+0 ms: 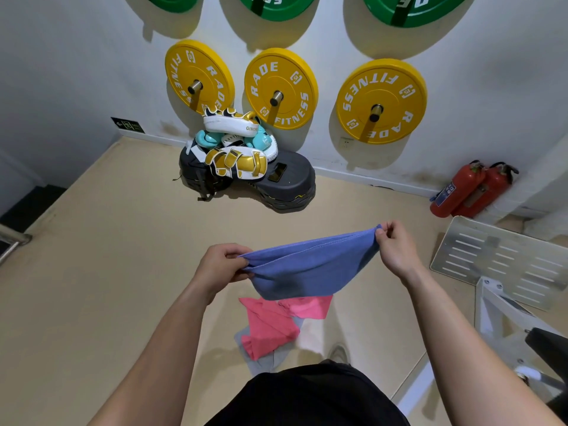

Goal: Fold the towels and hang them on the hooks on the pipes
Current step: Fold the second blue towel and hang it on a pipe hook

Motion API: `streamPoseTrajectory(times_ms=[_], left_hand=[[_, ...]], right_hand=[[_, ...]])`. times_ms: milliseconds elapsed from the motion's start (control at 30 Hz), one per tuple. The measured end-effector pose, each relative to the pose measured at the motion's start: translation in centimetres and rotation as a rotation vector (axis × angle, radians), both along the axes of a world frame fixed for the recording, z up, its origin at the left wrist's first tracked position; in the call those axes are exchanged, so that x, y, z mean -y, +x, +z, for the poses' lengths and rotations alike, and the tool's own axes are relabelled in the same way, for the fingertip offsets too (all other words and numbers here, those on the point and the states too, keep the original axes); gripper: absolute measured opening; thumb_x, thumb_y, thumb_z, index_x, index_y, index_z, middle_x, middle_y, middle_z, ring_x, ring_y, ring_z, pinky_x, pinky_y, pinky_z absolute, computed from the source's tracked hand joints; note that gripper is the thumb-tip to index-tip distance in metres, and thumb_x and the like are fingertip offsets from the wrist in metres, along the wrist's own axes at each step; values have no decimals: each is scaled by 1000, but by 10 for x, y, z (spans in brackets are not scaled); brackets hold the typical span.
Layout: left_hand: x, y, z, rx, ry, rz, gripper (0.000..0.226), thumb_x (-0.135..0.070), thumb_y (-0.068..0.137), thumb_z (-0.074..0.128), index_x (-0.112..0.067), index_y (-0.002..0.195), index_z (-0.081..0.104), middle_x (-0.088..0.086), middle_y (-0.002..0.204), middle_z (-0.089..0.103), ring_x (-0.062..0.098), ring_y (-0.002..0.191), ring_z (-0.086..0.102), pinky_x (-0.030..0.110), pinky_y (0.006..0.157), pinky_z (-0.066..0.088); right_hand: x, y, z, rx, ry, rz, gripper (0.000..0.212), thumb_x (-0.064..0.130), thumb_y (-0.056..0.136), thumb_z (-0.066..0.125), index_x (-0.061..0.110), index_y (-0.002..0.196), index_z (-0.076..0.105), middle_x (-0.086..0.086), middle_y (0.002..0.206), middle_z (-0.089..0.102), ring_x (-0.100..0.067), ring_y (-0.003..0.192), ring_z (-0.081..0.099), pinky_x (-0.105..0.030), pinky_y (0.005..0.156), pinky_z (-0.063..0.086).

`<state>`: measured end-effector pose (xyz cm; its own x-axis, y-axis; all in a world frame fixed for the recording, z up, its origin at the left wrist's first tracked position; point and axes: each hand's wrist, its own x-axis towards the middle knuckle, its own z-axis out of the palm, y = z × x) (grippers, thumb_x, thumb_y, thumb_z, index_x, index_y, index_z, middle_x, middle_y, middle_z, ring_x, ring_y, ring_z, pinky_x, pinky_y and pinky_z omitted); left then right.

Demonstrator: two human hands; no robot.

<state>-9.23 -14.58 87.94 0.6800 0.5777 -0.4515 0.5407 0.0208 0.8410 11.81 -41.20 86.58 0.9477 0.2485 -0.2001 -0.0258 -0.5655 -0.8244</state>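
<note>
torso: black garment (307, 398) | left forearm (159, 348), right forearm (455, 333): bare | foot: greyish shoe (338, 353), blurred

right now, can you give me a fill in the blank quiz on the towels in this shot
1. The left hand and right hand hold up a towel coloured ____.
2. The pink towel on the floor lies on a ____ one.
3. By the wall are ____ red fire extinguishers.
Missing words: blue; grey; two.
</note>
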Motion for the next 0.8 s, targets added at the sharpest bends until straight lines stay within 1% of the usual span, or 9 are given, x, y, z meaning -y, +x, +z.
streamPoseTrajectory(times_ms=[100, 233, 300, 367, 467, 533, 600, 700, 800], left_hand=[[-1, 6, 3, -34, 73, 19, 35, 14, 82, 48, -7, 83, 75, 9, 77, 72, 17, 71, 68, 19, 63, 58], [-1, 9, -1, -107, 157, -43, 29, -1, 74, 54, -17, 74, 78, 7, 79, 76, 25, 82, 72, 35, 80, 61], [1, 9, -3, -133, 205, -116, 21, -14, 70, 59, -22, 73, 79, 1, 74, 75, 21, 78, 71, 32, 75, 59], [5, 9, -3, -158, 266, -209, 9, -21, 73, 71, -25, 78, 77, -2, 75, 73, 14, 70, 63, 27, 65, 50], [7, 7, -7, -140, 342, -301, 16, -23, 72, 80, -27, 84, 71, -5, 76, 69, 10, 65, 56, 19, 58, 43], [6, 7, -10, -88, 413, -291, 11, -17, 78, 76, -24, 84, 70, -4, 75, 67, 11, 67, 55, 13, 56, 39], [4, 8, -11, -42, 465, -247, 8, -14, 86, 68, -21, 83, 68, -4, 75, 65, 11, 68, 53, 14, 59, 39], [-2, 9, -11, -19, 558, -191, 14, -21, 93, 59, -28, 82, 65, -9, 76, 65, 8, 74, 56, 25, 65, 42], [-9, 11, -14, -127, 718, -155, 19, -35, 98, 49, -32, 89, 66, -4, 80, 63, 19, 83, 53, 33, 68, 37]], right_hand=[[-1, -2, 1, -6, 63, -14, 10, 18, 101, 44, 13, 98, 53, 6, 84, 53, -13, 76, 48, -28, 64, 37], [-3, -1, 2, 19, 99, -27, 10, 18, 102, 42, 12, 98, 50, 6, 82, 49, -11, 72, 44, -27, 64, 35], [-5, 0, 2, 30, 97, -36, 11, 19, 103, 41, 11, 99, 48, 6, 81, 47, -9, 70, 43, -26, 62, 35], [-6, 2, 2, 39, 94, -47, 11, 19, 103, 40, 11, 100, 47, 6, 81, 47, -8, 69, 42, -26, 62, 34], [-8, 4, 1, 51, 84, -62, 11, 19, 104, 38, 12, 101, 46, 7, 81, 46, -7, 70, 42, -25, 63, 34], [-10, 4, 1, 52, 83, -62, 10, 19, 104, 38, 12, 101, 45, 7, 81, 46, -6, 70, 42, -23, 63, 34], [-11, 4, 0, 47, 85, -57, 10, 19, 104, 38, 12, 100, 45, 7, 81, 45, -7, 71, 42, -23, 63, 34], [-11, 3, -4, 37, 93, -75, 12, 20, 104, 39, 12, 100, 46, 7, 82, 46, -8, 71, 41, -25, 62, 33], [-13, 1, -9, 38, 68, -112, 14, 21, 103, 39, 10, 100, 47, 4, 84, 49, -11, 72, 42, -27, 62, 35]])
